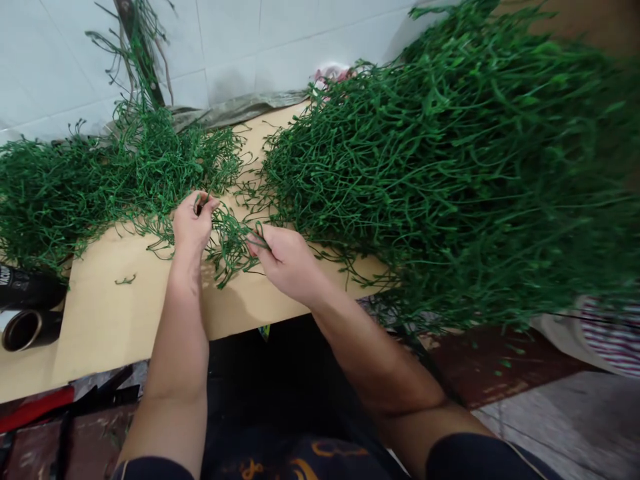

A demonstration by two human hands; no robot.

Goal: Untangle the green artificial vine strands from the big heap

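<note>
My right hand (285,260) is closed in a pinch on thin green plant-like stems (261,235), and one of them loops out above its fingertips. My left hand (194,220) is also pinched, with a thin green stem seen at its fingertips. Between the two hands lies a loose tangle of the same stems (230,243), with small knobby tips. A large heap of stems (425,153) rises to the right of my right hand. Another heap (165,153) spreads behind and to the left of my left hand.
Tan board (115,307) covers the work surface, with a stray sprig (126,280) on it. Two dark cylinders, a labelled one (27,287) and an open one (23,331), stand at the left edge. White tiled wall (230,40) closes off the back. Something red (37,408) lies lower left.
</note>
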